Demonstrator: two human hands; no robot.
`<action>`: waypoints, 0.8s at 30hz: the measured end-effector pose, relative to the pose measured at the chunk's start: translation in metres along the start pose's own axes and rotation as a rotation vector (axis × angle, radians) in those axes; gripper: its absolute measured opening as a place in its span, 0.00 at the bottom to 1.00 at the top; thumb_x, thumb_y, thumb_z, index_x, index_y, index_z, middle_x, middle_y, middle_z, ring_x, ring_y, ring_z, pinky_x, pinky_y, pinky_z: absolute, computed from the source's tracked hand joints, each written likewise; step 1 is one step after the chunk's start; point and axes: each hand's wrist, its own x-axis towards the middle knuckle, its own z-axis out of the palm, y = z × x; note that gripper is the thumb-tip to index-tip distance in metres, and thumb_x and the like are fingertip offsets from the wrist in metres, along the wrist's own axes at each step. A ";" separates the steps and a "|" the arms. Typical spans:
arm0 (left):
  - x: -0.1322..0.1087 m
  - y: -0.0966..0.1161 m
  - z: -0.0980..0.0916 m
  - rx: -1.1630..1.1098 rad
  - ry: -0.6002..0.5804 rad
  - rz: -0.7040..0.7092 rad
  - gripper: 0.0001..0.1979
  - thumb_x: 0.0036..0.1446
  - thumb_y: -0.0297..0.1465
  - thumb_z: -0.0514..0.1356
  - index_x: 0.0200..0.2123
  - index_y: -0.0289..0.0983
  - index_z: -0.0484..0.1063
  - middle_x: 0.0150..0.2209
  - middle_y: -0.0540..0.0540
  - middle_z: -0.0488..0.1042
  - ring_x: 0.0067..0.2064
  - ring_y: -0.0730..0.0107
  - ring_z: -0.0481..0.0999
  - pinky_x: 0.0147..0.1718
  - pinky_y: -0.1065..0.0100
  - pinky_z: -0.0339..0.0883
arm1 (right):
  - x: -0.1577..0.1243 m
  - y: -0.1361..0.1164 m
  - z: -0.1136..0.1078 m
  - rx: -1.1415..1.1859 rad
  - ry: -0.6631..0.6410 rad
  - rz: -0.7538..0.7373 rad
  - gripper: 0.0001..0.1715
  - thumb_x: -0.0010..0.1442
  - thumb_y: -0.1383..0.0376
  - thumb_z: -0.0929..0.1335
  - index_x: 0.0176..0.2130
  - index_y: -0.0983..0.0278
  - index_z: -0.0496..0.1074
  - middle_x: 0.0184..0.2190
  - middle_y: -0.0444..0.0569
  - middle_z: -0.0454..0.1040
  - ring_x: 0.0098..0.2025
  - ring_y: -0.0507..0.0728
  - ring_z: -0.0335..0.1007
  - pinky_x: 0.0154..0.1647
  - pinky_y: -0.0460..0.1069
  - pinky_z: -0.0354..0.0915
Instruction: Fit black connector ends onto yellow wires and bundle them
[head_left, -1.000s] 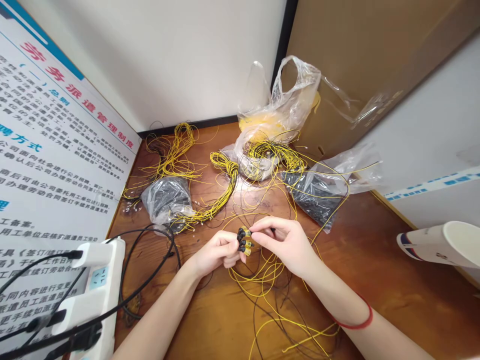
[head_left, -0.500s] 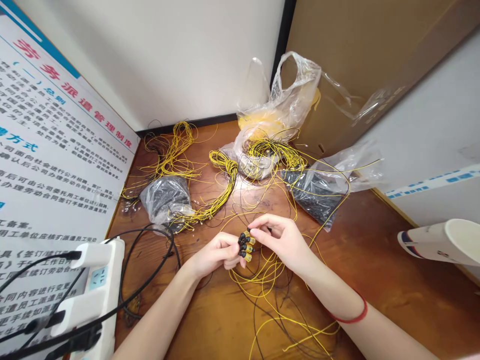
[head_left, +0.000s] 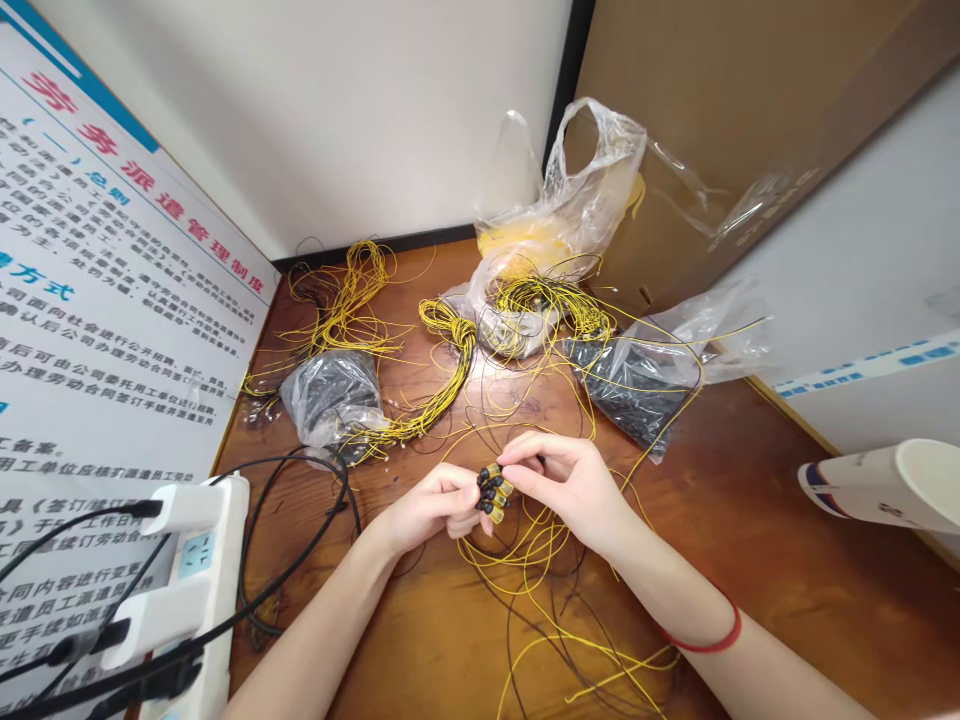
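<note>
Thumb and fingers of my left hand (head_left: 441,508) are closed on a small cluster of black-and-yellow parts (head_left: 493,494). My right hand (head_left: 555,485) touches the top of this cluster from the right, its thumb and index finger pinched at the uppermost yellow piece. Yellow and black wires (head_left: 525,560) run from around the hands down over the wooden table (head_left: 405,640). Exactly how the wires join the small parts is hidden by the fingers.
Behind the hands lie a bag of black parts (head_left: 334,395), a wire bundle (head_left: 450,385), another dark-filled bag (head_left: 630,390) and a clear bag with yellow contents (head_left: 525,240). A power strip (head_left: 199,560) stands left, a paper cup (head_left: 885,485) right.
The right fingers have shifted very slightly against the top of the cluster, and the small parts have tilted a little. The left hand has hardly moved.
</note>
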 end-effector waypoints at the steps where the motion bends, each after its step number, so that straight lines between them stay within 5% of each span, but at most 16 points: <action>1: 0.000 0.000 0.000 -0.001 -0.003 0.000 0.26 0.49 0.51 0.66 0.23 0.30 0.75 0.12 0.59 0.49 0.14 0.83 0.45 0.16 0.72 0.38 | 0.000 0.000 0.000 -0.006 0.005 0.001 0.13 0.50 0.55 0.75 0.30 0.62 0.79 0.26 0.46 0.70 0.29 0.52 0.60 0.30 0.49 0.59; 14: 0.000 0.001 0.002 0.026 0.003 -0.013 0.27 0.48 0.52 0.66 0.22 0.31 0.74 0.12 0.59 0.51 0.15 0.82 0.46 0.16 0.72 0.40 | -0.002 -0.004 0.001 0.011 -0.008 0.090 0.16 0.50 0.53 0.75 0.31 0.63 0.78 0.27 0.46 0.73 0.28 0.51 0.64 0.31 0.48 0.64; 24: 0.000 0.003 0.001 0.050 -0.020 -0.060 0.28 0.47 0.53 0.66 0.21 0.31 0.73 0.12 0.57 0.53 0.15 0.82 0.49 0.17 0.71 0.41 | 0.000 -0.004 -0.002 -0.040 -0.033 -0.028 0.11 0.51 0.57 0.75 0.29 0.63 0.79 0.27 0.47 0.74 0.28 0.51 0.60 0.30 0.49 0.59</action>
